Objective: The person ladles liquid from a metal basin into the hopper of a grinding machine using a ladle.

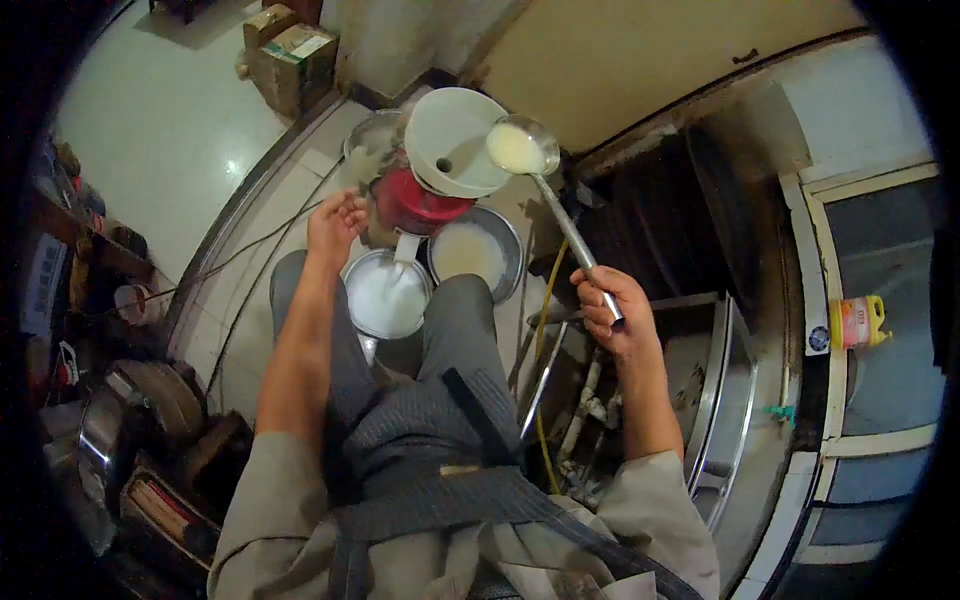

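Observation:
My right hand [614, 308] is wrapped round the handle of a long metal ladle [562, 215]. The ladle's bowl holds a pale liquid and is beside the right rim of a wide white hopper [450, 125]. Under the hopper is a red machine [415, 205] with a white spout [407, 246]. My left hand [338, 222] is raised left of the red machine, its fingers curled; what they hold, if anything, is too small to make out. Below the spout stands a pot [385, 298] with white, foamy contents. A metal basin [476, 252] with a cream-coloured content sits to its right.
Cardboard boxes [290, 62] stand at the upper left. A dark cable [262, 238] runs over the floor at the left. On the right are a metal-framed stand [728, 370], a yellow hose [541, 400] and a yellow bottle [858, 322]. Clutter lies at the lower left.

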Available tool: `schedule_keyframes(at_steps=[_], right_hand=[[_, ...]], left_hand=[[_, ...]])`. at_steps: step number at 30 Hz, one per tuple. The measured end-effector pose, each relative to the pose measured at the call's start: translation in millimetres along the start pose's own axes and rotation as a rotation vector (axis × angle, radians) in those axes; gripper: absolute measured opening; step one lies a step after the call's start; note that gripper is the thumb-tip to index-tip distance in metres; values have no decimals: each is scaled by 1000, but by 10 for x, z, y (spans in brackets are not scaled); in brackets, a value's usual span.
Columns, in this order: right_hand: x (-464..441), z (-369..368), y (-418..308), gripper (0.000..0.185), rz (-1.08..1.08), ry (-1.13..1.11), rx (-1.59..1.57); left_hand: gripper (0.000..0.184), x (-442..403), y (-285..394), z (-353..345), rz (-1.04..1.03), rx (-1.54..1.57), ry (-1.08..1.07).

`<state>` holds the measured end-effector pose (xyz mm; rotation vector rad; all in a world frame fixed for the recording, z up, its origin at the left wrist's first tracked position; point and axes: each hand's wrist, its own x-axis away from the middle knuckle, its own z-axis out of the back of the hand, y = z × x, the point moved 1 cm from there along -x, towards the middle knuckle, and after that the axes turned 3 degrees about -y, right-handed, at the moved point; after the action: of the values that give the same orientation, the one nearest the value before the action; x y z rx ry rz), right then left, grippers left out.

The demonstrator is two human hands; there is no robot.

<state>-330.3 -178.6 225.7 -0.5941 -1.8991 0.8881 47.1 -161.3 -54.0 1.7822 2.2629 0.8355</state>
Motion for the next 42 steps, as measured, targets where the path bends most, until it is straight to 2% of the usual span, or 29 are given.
schedule_keyframes(at_steps=[16, 18, 20, 42], right_hand=[[-80, -127, 194, 27, 48, 70, 172], [-88, -116, 189, 28, 34, 68, 189], [-96, -119, 198, 28, 12, 76, 175], [-84, -166, 257, 26, 68, 87, 182]], left_hand=[[30, 60, 34, -55, 10, 62, 19], [28, -13, 36, 30, 17, 72, -52], [26, 5, 52, -3, 5, 45, 14], [29, -11, 52, -6, -11, -32, -31]])
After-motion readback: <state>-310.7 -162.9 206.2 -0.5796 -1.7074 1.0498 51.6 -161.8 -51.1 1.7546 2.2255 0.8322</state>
